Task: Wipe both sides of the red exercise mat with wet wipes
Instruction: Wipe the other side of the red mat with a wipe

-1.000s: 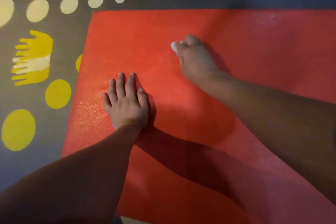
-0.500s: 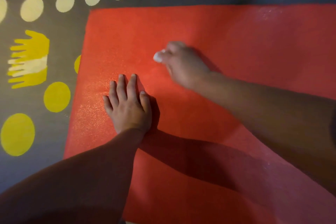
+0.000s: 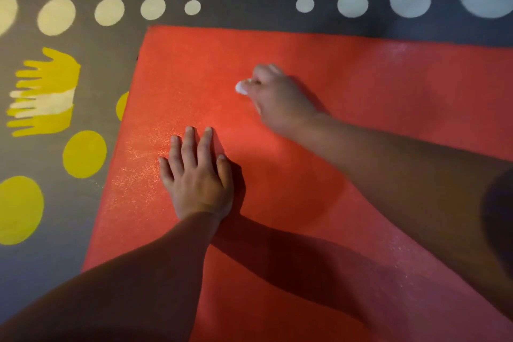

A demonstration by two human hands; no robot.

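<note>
In the right hand (image 3: 280,103) a wadded wet wipe (image 3: 241,88) is clenched and pressed onto the red mat (image 3: 374,78), spread on the floor (image 3: 249,18). The left hand (image 3: 198,175) is laid flat, outstretched, beside it. The mat's end edge lies leftward of the wipe, its length running right.

One wide-angle camera on the person's head looks forward and steeply down, close above the left hand (image 3: 197,179) and right hand (image 3: 279,100). Both forearms (image 3: 144,283) run in from the bottom and right edges. The red mat (image 3: 374,78) spreads under and beyond the hands; the patterned floor (image 3: 111,47) shows left of the left hand and past the right.
</note>
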